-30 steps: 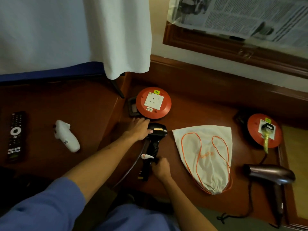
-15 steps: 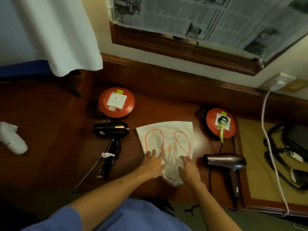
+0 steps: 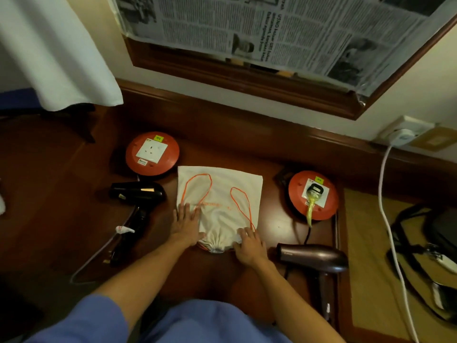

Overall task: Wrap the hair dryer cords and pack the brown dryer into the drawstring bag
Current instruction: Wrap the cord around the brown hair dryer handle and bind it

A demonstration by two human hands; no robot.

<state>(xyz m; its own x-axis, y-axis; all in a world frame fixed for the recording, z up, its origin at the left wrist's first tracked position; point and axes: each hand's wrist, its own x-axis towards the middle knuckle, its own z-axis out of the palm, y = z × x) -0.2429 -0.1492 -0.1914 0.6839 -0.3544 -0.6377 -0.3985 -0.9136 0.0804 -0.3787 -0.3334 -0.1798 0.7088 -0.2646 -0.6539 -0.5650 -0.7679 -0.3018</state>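
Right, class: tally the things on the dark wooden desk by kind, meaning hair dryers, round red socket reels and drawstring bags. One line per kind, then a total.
Hair dryers: 2, the black dryer and the brown dryer
Round red socket reels: 2, the left reel and the right reel
Drawstring bags: 1, the white bag
Total: 5

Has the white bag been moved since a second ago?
Yes. The white bag now lies squared up and nearer the left red socket reel, its top corner almost touching it; earlier it lay tilted, farther off.
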